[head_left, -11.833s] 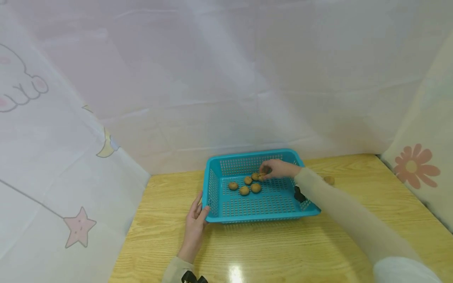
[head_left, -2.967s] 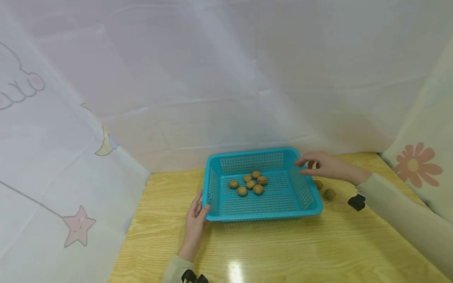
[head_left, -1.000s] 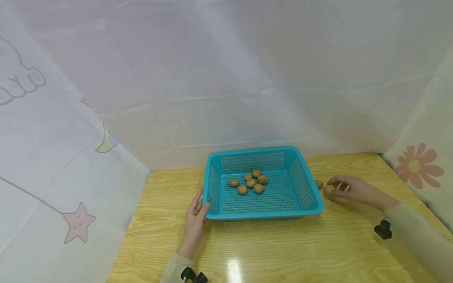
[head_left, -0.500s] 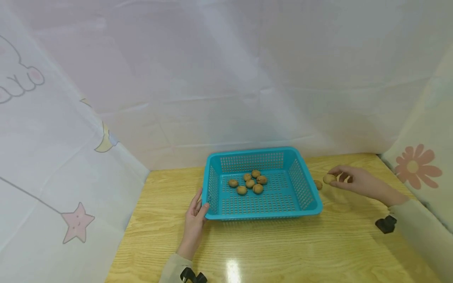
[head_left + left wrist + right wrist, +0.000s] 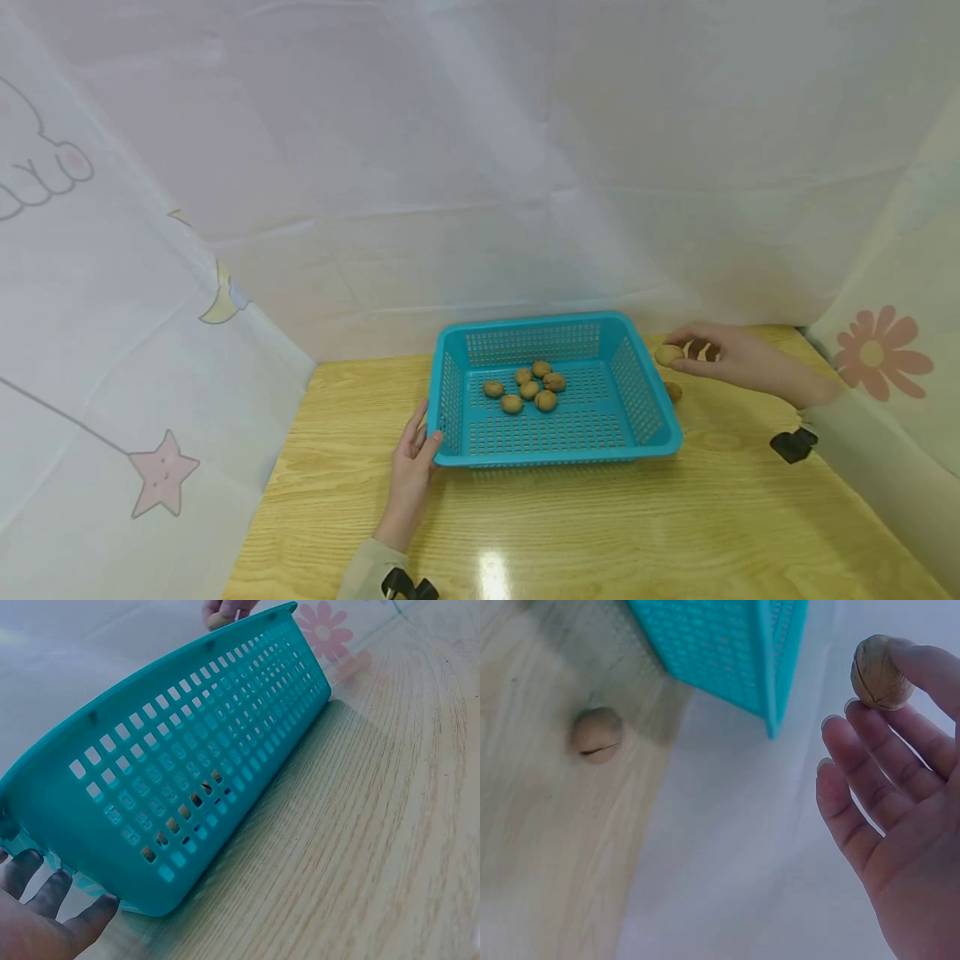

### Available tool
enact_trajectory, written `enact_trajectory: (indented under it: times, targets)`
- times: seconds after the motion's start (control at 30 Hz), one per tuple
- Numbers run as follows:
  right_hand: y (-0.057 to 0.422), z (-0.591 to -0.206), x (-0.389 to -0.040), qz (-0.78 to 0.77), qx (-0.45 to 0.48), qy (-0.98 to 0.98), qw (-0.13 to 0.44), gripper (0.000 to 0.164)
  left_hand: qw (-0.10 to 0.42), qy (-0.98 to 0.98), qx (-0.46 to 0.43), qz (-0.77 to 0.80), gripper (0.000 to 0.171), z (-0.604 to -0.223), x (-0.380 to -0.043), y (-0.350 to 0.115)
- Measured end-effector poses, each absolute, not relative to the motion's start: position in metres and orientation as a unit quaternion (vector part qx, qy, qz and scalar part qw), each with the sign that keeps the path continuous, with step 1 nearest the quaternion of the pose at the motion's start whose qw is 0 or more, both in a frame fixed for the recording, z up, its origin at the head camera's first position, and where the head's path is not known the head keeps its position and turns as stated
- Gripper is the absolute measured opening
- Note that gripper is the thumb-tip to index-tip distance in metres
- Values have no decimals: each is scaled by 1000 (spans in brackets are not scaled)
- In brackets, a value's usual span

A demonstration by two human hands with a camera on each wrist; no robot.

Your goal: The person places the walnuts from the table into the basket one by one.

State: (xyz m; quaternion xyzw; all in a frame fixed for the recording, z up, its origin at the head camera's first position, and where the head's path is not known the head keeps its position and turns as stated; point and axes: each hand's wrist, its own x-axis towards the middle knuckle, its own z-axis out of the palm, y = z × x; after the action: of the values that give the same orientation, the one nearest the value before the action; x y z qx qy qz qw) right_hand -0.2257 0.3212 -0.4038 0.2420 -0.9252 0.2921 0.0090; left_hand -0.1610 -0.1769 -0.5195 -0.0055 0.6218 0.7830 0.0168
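Observation:
My right hand pinches a walnut between thumb and fingertips, held up beside the right rim of a blue plastic basket. In the right wrist view, that walnut shows a dark seam in its shell, and the other fingers extend below it. My left hand grips the basket's left front corner, its thumb on the rim. Through the basket's holes, the left wrist view shows parts of the nuts inside. Several walnuts lie grouped on the basket floor, left of its middle.
Another walnut lies on the wooden table just right of the basket; its split shell shows in the right wrist view. Behind the table hangs a pale cloth, close to the basket's back rim.
Over the last second my right hand has lifted a walnut off the table and carried it left toward the basket. Since the oldest frame, the basket holds more walnuts. My left hand stays put.

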Motion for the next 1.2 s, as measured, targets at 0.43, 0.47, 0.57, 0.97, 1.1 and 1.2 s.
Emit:
enact_trajectory:
  times: [0.43, 0.47, 0.57, 0.97, 1.1, 1.2]
  targets:
    - [251, -384, -260, 296, 304, -905, -35, 34, 19, 621, -3, 783, 67, -521, -161, -177]
    - [246, -385, -263, 291, 306, -906, -39, 34, 20, 621, -1, 783, 67, -521, -160, -178]
    - [228, -386, -271, 279, 317, -905, -45, 32, 20, 623, 0, 782, 67, -520, -160, -177]
    - [172, -403, -291, 320, 371, -866, -100, 28, 25, 629, -1, 777, 65, -519, -160, -178]
    - [156, -414, -298, 321, 397, -853, -107, 27, 23, 631, -1, 776, 65, -519, -160, -178]
    - [143, -420, -300, 317, 407, -848, -123, 27, 23, 630, 1, 776, 65, -519, -161, -178]
